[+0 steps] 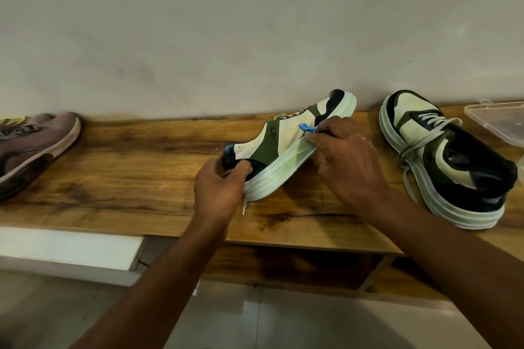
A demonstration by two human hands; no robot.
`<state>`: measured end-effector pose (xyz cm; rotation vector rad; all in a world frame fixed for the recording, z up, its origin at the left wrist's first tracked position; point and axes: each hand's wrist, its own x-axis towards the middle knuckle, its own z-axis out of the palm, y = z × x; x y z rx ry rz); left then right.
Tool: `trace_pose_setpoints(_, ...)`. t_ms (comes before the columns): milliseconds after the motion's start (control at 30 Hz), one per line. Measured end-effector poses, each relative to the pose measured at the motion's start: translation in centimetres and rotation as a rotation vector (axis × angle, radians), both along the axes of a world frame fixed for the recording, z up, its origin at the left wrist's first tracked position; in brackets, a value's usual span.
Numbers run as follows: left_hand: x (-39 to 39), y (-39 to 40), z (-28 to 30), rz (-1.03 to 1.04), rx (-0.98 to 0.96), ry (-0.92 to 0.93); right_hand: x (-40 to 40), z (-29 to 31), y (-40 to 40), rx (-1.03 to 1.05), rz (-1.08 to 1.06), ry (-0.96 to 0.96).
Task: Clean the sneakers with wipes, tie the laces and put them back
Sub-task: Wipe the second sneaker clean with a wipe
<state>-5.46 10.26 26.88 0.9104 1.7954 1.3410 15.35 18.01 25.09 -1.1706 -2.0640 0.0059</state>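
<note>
A cream, olive and black sneaker (286, 147) lies tilted on its side on the wooden shelf (127, 167), sole toward me. My left hand (219, 187) grips its heel end. My right hand (346, 161) pinches a small blue wipe (307, 128) against the sneaker's cream side panel. A lace end hangs down below the heel. The matching sneaker (442, 159) stands upright to the right, with loose grey laces draped over its side.
A brownish-pink sneaker (34, 147) sits at the shelf's far left. A clear plastic container (499, 122) stands at the far right edge. The wall runs right behind the shelf. A white ledge (71, 249) and tiled floor lie below.
</note>
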Motion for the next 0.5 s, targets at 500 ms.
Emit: trace_pose_setpoints(500,0.8,0.3,-2.2,-0.422,0.332,1.137,-2.3,0.1,-3.0,-0.045,0.182,0.011)
